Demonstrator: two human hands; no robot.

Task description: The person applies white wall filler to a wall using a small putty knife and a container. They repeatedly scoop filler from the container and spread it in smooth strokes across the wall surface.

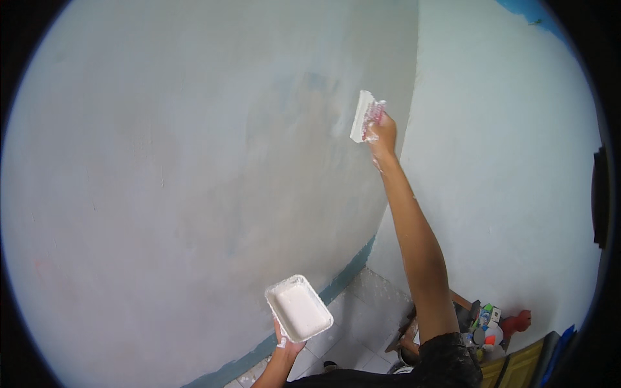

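My right hand, arm stretched far out, is closed round the handle of a wide putty knife close to the wall. White paste coats the blade, and smears of it show on my fingers and wrist. Whether the blade touches the wall I cannot tell. Low down, my left hand grips a white rectangular tray from its near side and underneath. Inside the tray lies smooth white putty. Most of the left fingers are hidden beneath it. The wall is patchy grey-white with darker smudges at its middle.
A pale side wall meets the worked wall at a corner on the right. A teal band runs along the wall's foot above floor tiles. At lower right stand cluttered small items, a red object and a wooden cabinet.
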